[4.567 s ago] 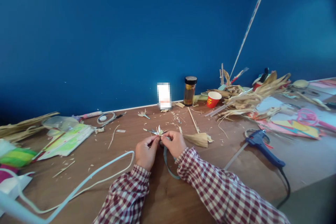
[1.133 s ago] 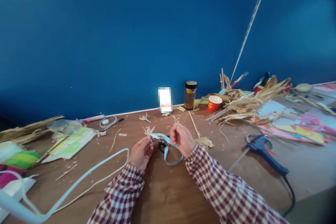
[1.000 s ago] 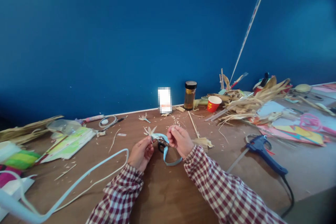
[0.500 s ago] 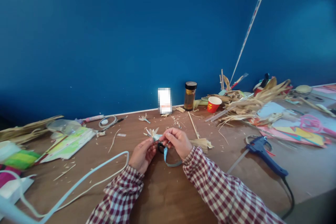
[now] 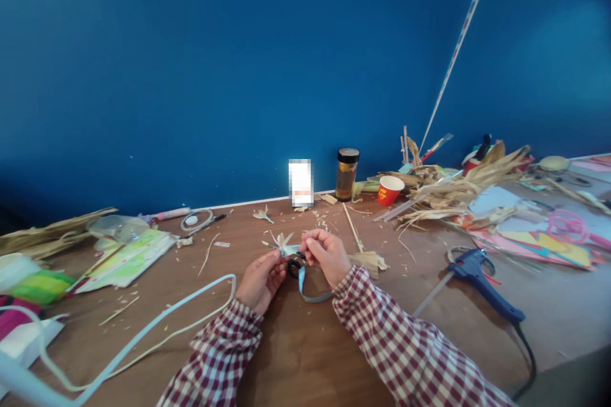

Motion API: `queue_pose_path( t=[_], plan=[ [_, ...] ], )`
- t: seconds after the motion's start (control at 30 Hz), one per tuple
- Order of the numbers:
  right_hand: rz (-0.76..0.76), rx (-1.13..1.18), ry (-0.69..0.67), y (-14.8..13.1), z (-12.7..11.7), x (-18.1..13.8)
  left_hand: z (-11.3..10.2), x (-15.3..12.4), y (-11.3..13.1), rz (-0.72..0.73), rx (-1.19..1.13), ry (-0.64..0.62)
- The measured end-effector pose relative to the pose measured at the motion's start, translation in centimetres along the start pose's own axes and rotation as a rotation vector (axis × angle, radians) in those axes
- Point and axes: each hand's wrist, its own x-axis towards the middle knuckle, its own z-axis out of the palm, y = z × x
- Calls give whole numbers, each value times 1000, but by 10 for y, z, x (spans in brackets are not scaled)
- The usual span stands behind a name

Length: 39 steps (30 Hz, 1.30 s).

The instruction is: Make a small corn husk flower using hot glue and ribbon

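My left hand [image 5: 260, 280] and my right hand [image 5: 325, 256] meet over the brown table [image 5: 305, 356], both pinched. Between their fingertips sits a small pale straw flower [image 5: 285, 244] with pointed petals. A light blue ribbon [image 5: 310, 292] runs from the flower through my right fingers and loops down onto the table. A small black ring-shaped thing [image 5: 296, 265] lies just under the hands. Both sleeves are red and white check.
A blue glue gun [image 5: 482, 276] with a black cord lies at right. A pile of dried husks [image 5: 453, 187], a red paper cup [image 5: 390, 190] and a dark jar [image 5: 347, 174] stand near the blue wall. A long pale blue strip [image 5: 143, 331] and papers [image 5: 126, 257] lie at left.
My hands drew apart with the ribbon stretched between them about a second ago, then came back together at the flower. The flower sits slightly further right now.
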Motion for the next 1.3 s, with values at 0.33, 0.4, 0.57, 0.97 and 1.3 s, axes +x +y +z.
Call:
queue_pose_path(
  t=[0.33, 0.4, 0.57, 0.97, 1.3],
  plan=[
    [42, -31, -20, 0, -2, 0, 1, 0, 2, -25, -38, 45],
    [49, -7, -33, 1, -2, 0, 2, 0, 2, -33, -44, 56],
    [22, 19, -49, 2, 0, -1, 0, 1, 1, -23, -57, 51],
    [-372, -800, 147, -8, -7, -6, 1, -2, 0, -34, 8, 33],
    [-263, -882, -9, 11, -6, -6, 3, -2, -6, -29, 44, -17]
  ],
)
